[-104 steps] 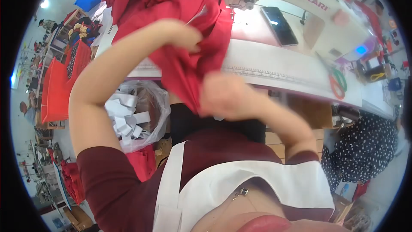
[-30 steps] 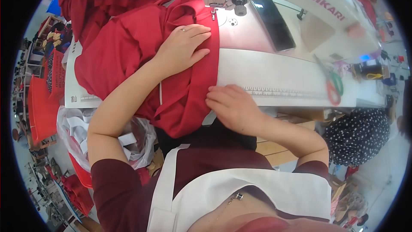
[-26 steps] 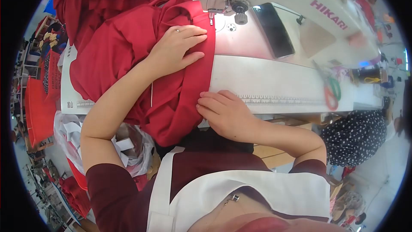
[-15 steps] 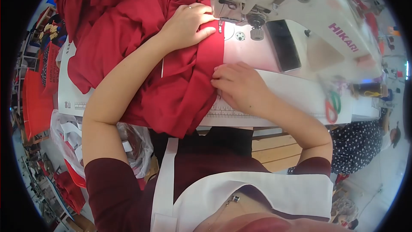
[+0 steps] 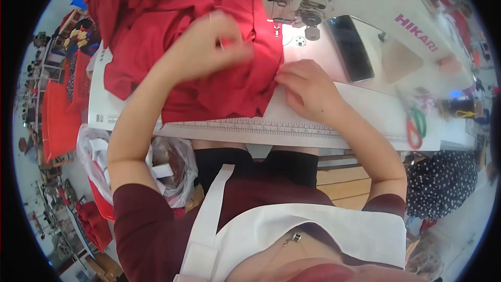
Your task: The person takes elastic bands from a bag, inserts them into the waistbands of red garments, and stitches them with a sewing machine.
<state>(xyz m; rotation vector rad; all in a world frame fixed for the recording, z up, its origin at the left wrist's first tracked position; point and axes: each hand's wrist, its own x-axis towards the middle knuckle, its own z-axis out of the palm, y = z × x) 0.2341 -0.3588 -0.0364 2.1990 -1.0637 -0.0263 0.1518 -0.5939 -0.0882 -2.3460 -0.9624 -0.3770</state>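
A large bunched red cloth [image 5: 182,91] covers the left part of the sewing table, its right edge lying under the presser foot of the white sewing machine [image 5: 376,5]. Over the cloth is my left hand [image 5: 209,47], curled and smeared by motion; whether its fingertips grip a fold cannot be made out. My right hand [image 5: 308,86] rests at the cloth's right edge, just in front of the presser foot, with thumb and fingers pressed together on that edge. A printed ruler [image 5: 261,128] runs along the table's front.
A dark phone [image 5: 350,49] lies beside the machine. Scissors with red and green handles [image 5: 416,128] are at the right front. Below the table on the left hangs a clear plastic bag [image 5: 185,169] with white scraps. Red crates [image 5: 61,120] stand at far left.
My left hand has lifted off its flat position near the presser foot and moved left and nearer. The cloth's front folds have shifted away from my lap, uncovering more ruler.
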